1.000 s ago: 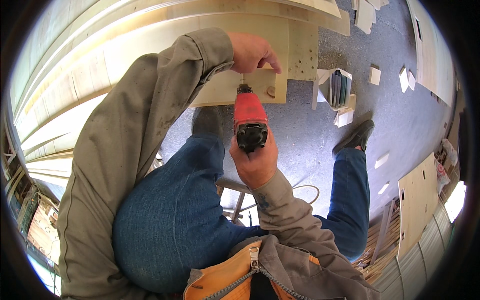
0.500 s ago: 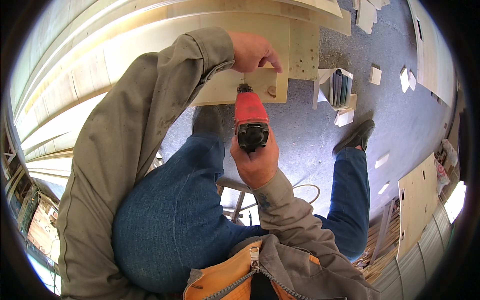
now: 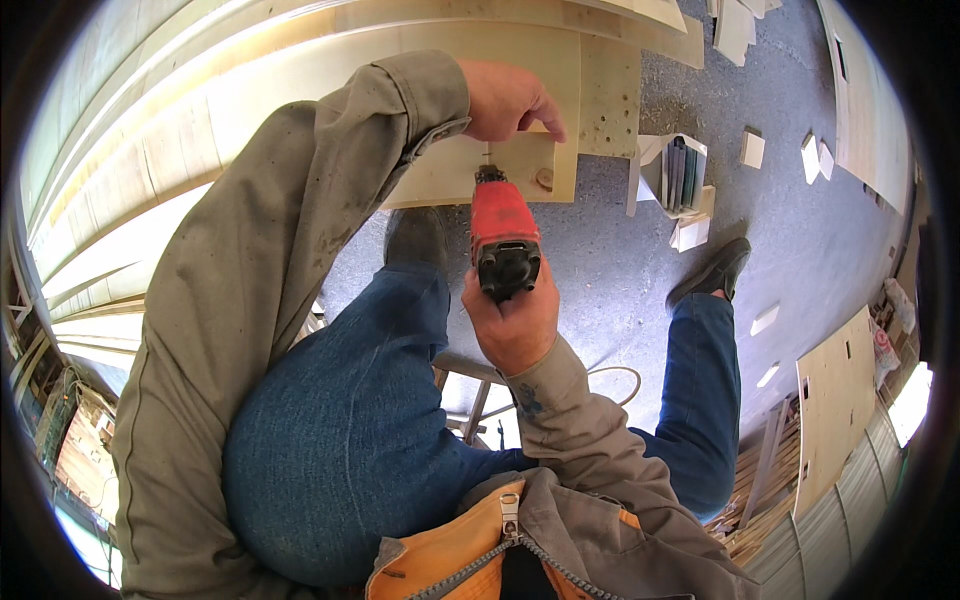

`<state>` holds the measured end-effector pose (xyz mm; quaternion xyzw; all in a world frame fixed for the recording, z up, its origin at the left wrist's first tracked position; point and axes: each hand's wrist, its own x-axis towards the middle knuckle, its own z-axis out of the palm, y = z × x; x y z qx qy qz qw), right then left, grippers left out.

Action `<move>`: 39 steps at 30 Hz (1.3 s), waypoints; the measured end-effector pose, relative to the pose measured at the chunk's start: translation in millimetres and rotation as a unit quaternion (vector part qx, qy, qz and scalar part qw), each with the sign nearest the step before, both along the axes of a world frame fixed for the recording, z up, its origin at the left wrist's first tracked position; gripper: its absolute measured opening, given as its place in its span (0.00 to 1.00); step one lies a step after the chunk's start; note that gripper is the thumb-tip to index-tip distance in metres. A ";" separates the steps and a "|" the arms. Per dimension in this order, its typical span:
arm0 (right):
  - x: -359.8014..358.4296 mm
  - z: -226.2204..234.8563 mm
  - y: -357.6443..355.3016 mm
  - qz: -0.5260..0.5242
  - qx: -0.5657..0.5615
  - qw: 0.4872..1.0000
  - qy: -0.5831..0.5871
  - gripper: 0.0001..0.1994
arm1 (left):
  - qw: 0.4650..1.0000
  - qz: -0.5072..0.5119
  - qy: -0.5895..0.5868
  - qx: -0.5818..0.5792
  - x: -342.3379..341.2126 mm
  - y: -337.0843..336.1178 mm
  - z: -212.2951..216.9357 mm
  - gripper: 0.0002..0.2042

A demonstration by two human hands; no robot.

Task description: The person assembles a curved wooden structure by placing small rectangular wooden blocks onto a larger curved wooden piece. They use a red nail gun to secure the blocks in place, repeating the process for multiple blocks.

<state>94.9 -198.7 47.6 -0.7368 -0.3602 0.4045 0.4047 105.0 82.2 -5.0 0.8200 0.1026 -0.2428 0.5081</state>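
My right hand (image 3: 517, 325) is wrapped round the grip of a red and black cordless drill (image 3: 503, 215). A thin bit (image 3: 489, 157) sticks out from its chuck, pointing away from me over a pale plywood piece (image 3: 460, 172). Whether the bit's tip touches the wood, I cannot tell. My left hand (image 3: 507, 103) reaches across to the far side of this piece and steadies it, the index finger bent down at its right corner. The other left fingers are mostly hidden. Near the piece's right end shows a round brown knot-like mark (image 3: 544, 178).
Large sheets of plywood (image 3: 170, 140) are stacked at the left and far side. On the grey floor (image 3: 610, 260) lie wood offcuts (image 3: 752, 149) and a small open-topped box with dark strips (image 3: 682, 175). A slotted panel (image 3: 835, 410) leans at the right. My legs straddle a stool.
The drill and my right hand have shifted very slightly forward, away from me. My left hand stays almost still at the plywood piece.
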 end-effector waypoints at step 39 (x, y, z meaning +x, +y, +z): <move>-6.3 8.3 -16.6 -0.060 -0.039 0.992 0.108 0.21 | 1.000 -0.002 -0.017 0.017 -0.7 -1.6 4.1 0.32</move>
